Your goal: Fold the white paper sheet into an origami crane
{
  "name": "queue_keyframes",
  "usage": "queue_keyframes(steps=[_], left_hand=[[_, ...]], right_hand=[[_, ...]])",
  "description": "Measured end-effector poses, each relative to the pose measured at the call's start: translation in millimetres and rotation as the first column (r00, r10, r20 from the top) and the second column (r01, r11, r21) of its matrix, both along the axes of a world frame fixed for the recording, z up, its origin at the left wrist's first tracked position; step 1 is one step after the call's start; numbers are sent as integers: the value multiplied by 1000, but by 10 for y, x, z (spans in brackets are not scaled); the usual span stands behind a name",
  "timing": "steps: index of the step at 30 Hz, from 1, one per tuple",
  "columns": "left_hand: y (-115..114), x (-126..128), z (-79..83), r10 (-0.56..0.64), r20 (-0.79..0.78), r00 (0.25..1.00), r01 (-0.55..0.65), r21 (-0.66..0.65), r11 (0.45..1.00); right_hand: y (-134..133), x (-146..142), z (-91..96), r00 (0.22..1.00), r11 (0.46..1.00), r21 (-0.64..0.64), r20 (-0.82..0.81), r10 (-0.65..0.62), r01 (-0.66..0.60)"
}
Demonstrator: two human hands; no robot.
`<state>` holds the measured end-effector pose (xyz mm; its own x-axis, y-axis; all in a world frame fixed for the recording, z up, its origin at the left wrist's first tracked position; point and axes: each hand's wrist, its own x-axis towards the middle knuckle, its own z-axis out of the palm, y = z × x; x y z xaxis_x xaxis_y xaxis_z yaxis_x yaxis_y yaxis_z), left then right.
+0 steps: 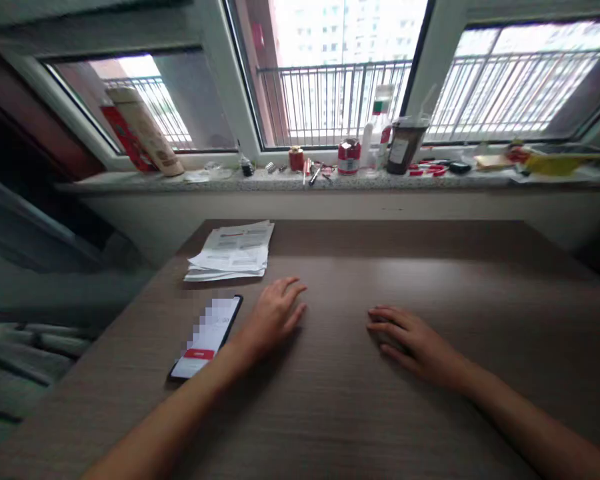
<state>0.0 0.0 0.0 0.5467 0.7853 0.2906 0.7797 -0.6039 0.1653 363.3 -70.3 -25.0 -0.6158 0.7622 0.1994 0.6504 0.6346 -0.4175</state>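
My left hand [274,313] rests over the brown wood-grain table [340,400], fingers apart and holding nothing. Just left of its wrist lies a smartphone [207,339] with its screen lit, a red button showing near the bottom and part of the picture blurred into blocks. Beyond that hand is a stack of printed papers [235,248] at the table's far left. My right hand [414,343] is on the right side of the tabletop, its fingers stretched inward and slightly spread, with nothing in them. A gap of bare table lies between the two hands.
Behind the table runs a stone windowsill [280,183]. On it stand a red can [349,157], a dark drink cup with a straw [405,147], a clear bottle [377,137], a small red-brown container [296,159] and a tall beige cylinder [147,133]. Windows with railings outside rise above.
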Motion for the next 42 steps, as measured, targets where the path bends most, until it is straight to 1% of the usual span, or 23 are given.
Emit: queue_keyframes(steps=[4,7,11,14,16,18,23,29,33,37,42], left_hand=[[389,-355,116,159,4,987,-159,94,983],[611,-569,121,259,-37,965,-252,133,959],[774,-727,62,336,-87,938,-327,100,940],[819,-767,42,334,-118,935,-332,34,943],[826,-779,46,327,-136,935,-331,-5,944],[823,-783,55,336,-153,929,-342,-17,939],[783,-752,87,357,-181,916,-366,-17,930],[718,-689,155,410,-197,890,-419,-5,908],[661,-654,213,418,-190,888,-423,16,906],[533,-562,277,382,-134,914,-377,60,924],[246,-322,325,259,-81,963,-253,69,965]], right_hand=[[21,20,-50,1000,1000,-8,-6,1,-1],[26,22,-62,1000,1000,-6,-10,-1,1],[22,8,-40,1000,1000,1,-27,-9,9],[21,0,-19,1000,1000,8,-30,-4,5],[24,-1,-14,1000,1000,12,-30,4,-4],[26,1,-14,1000,1000,11,-30,7,-7],[23,5,-20,1000,1000,-4,-18,-3,3],[28,1,-24,1000,1000,-5,-18,-3,3],[37,1,-31,999,1000,8,-33,0,0],[40,1,-33,999,1000,22,-52,6,-5],[40,-2,-23,999,1000,14,-54,8,-7]])
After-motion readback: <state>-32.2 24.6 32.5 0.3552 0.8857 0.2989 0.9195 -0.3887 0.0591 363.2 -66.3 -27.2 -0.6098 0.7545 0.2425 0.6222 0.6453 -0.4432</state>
